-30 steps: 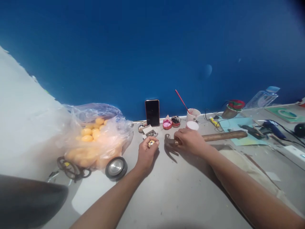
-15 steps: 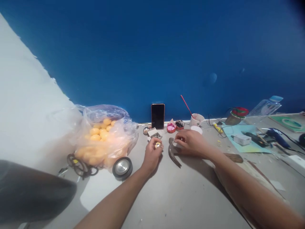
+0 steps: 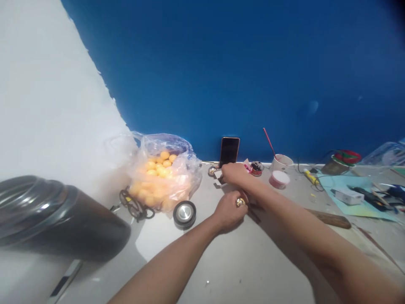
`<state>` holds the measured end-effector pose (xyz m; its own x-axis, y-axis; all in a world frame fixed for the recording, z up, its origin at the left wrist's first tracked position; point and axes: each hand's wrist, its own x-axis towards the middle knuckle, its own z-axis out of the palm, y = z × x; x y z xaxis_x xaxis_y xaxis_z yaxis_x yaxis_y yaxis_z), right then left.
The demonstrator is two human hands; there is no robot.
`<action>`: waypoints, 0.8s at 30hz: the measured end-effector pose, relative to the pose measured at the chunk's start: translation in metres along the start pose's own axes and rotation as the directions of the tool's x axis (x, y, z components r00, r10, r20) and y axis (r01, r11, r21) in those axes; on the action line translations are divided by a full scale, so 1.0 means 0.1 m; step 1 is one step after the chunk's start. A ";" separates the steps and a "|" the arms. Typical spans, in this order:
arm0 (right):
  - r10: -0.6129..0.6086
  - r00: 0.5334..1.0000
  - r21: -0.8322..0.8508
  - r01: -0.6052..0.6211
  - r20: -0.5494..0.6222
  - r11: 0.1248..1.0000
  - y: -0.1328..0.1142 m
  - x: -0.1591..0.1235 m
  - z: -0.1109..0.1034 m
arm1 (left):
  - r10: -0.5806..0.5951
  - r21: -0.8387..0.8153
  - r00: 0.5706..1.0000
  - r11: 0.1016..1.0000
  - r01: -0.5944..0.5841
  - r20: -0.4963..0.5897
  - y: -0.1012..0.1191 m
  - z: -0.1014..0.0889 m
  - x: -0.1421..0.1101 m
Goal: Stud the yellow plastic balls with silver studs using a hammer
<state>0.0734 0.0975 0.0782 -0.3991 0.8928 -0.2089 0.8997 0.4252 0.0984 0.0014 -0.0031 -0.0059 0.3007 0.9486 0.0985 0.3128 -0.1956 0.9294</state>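
Note:
My left hand (image 3: 228, 212) rests on the grey table, closed round a small round brass piece (image 3: 239, 202) pinched at the fingertips. My right hand (image 3: 233, 173) reaches over it to a little open box of small metal bits (image 3: 218, 179) in front of the phone. Its fingers are curled down together onto the box, and what they pinch is hidden. A hammer lies on the table under my right forearm. Only its wooden handle (image 3: 330, 219) and a sliver of the dark head show.
A clear bag of orange balls (image 3: 164, 177) sits at the left, with a black disc with a steel top (image 3: 184, 213) and bent wire (image 3: 136, 207) beside it. A dark cylinder (image 3: 50, 219) lies at near left. The phone (image 3: 229, 151), a cup with a red stick (image 3: 281, 161), a pink lid (image 3: 279, 179) and tools on a blue sheet (image 3: 357, 198) line the back.
My right hand let go of the hammer, which now lies flat, and moved back-left to the little box by the phone. My left hand kept the brass piece. The view swung left.

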 end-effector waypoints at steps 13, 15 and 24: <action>0.078 0.995 0.083 -0.072 -0.062 0.994 0.05 -0.02 0.21 | -0.005 0.075 1.000 0.997 0.005 -0.003 0.05 0.00 0.00; 0.099 0.993 0.107 -0.092 -0.064 0.990 0.05 -0.02 0.22 | -0.006 0.088 1.000 0.996 0.006 -0.006 0.05 -0.01 0.00; 0.146 0.988 0.186 -0.136 -0.046 0.973 0.05 -0.07 0.21 | 0.003 0.133 1.000 0.991 -0.003 0.005 0.08 -0.01 -0.01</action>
<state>0.0842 0.0906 0.0596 -0.2707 0.9513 -0.1471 0.9625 0.2652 -0.0566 0.0028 -0.0052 0.0021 0.3064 0.9467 0.0991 0.4288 -0.2302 0.8736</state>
